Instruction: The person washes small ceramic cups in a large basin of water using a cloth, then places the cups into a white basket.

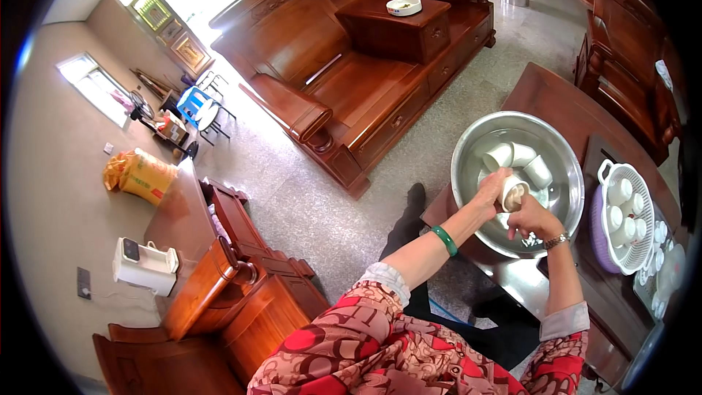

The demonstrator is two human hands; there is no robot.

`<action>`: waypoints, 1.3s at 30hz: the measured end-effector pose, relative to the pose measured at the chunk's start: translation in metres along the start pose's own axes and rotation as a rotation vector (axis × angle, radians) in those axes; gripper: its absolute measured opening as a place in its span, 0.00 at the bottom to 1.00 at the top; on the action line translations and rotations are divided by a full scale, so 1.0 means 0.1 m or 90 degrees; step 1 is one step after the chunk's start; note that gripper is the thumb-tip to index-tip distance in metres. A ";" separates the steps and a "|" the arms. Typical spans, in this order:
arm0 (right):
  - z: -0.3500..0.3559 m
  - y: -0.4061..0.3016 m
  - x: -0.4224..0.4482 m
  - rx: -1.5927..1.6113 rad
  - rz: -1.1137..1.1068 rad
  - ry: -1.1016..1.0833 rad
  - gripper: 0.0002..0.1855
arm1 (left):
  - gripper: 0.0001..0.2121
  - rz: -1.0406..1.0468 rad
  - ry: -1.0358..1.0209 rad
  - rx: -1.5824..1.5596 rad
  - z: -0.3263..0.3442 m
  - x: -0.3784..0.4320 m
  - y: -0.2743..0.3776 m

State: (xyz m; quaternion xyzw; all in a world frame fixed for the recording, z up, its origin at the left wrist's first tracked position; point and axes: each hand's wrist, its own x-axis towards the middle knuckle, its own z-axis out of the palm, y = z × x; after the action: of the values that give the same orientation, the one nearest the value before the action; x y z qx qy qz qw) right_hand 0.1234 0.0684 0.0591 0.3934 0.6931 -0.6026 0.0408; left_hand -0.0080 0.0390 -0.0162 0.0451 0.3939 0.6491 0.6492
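Note:
Over a wide stainless steel basin (463, 142) with water in it, my left hand (491, 192) holds a white cup (508, 182) tilted with its mouth towards me. The fingers of my right hand (535, 219) reach into that cup's mouth; whether they grip anything inside is hidden. Several more white cups (537, 171) lie in the basin, beyond my hands. Small white bits (531, 240) show in the basin near my right wrist.
Right of the basin, a white plastic colander (607, 175) with several white cups sits in a purple basin (600, 241) on the dark wooden table (559, 93). Small cups stand on a tray farther right. A carved wooden sofa (373, 104) is beyond.

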 end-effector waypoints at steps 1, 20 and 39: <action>-0.01 -0.01 -0.03 0.091 -0.005 -0.030 0.14 | 0.14 0.011 -0.009 -0.010 0.01 -0.01 0.00; -0.12 0.22 0.07 -0.195 -0.219 0.136 0.25 | 0.12 -0.005 -0.149 -0.125 0.14 0.04 -0.02; -0.11 -0.33 -0.04 -0.347 -0.135 0.098 0.12 | 0.21 -0.099 0.023 0.033 -0.02 0.07 0.07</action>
State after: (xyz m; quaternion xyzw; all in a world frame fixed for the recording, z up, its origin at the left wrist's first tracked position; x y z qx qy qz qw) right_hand 0.1118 0.0771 0.0908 0.3379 0.8677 -0.3634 0.0293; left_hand -0.0158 0.0447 -0.0169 0.0193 0.4247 0.5867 0.6892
